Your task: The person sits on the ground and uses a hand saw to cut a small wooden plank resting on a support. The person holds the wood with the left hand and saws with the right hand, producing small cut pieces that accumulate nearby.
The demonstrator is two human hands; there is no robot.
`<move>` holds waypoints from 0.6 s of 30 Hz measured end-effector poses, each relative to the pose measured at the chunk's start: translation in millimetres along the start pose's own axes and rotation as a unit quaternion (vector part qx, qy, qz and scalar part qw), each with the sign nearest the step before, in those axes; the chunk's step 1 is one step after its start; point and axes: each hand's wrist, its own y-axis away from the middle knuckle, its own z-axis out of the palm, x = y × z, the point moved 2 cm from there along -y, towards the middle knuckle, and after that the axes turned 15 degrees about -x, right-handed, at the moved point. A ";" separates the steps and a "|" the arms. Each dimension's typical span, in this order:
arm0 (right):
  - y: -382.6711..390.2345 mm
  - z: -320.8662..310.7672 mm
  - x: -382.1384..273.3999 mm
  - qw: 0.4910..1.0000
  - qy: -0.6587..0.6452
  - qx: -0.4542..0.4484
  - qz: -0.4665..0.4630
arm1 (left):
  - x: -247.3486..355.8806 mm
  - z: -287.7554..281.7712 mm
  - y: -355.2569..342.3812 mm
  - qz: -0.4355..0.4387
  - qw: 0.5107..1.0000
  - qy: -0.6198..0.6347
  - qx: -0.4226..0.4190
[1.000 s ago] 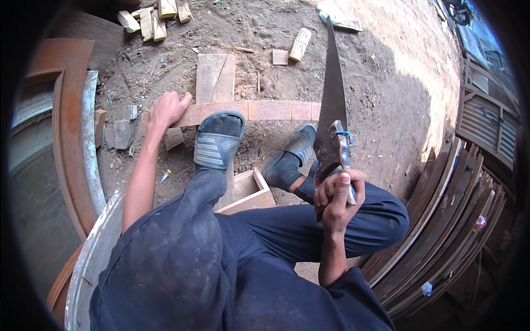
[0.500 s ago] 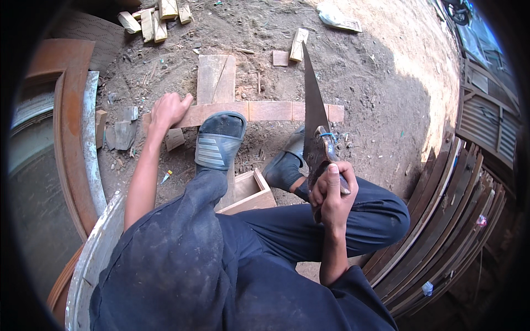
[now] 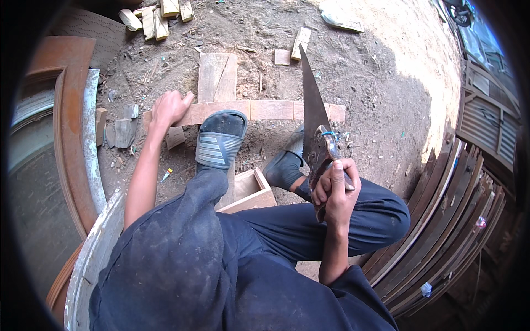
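My right hand (image 3: 335, 190) is closed round the worn handle of a handsaw (image 3: 314, 102). Its blade points up and away from me, and in this view it crosses in front of a plank's right part. That reddish plank (image 3: 270, 110) lies crosswise and bears several thin lines across its face. At the plank's left end my left hand (image 3: 170, 108) grips it, fingers curled over the far edge and partly hidden. My left foot, in a grey slide sandal (image 3: 220, 143), rests on the plank. Beneath it a wider board (image 3: 216, 77) runs lengthwise.
An open wooden box (image 3: 251, 193) sits between my legs. Wood offcuts (image 3: 156, 22) lie at the far left, with a small block (image 3: 301, 43) farther right. A brown wooden frame (image 3: 72, 121) stands at left; stacked boards (image 3: 436, 220) lie at right.
The saw has tilted very slightly, its tip shifting a little left and nearer. My left hand, foot and the plank keep their places.
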 end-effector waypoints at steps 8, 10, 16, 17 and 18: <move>1.2 0.5 0.3 1.000 -0.002 0.018 -0.003 | -1.0 1.3 -2.5 -0.001 1.000 0.000 -0.006; 2.5 -5.2 1.8 1.000 0.023 -0.002 -0.007 | -1.7 1.4 -2.2 0.001 1.000 -0.001 -0.002; 3.9 -1.8 -1.3 1.000 0.003 0.010 -0.009 | -1.4 0.9 -2.2 -0.003 1.000 0.002 -0.009; 4.4 -0.4 -2.2 1.000 -0.007 0.021 -0.010 | -1.6 1.3 -1.7 0.000 1.000 -0.001 0.002; 5.3 -0.4 -2.2 1.000 -0.003 0.021 -0.009 | -0.7 1.0 -1.1 0.000 1.000 -0.001 0.000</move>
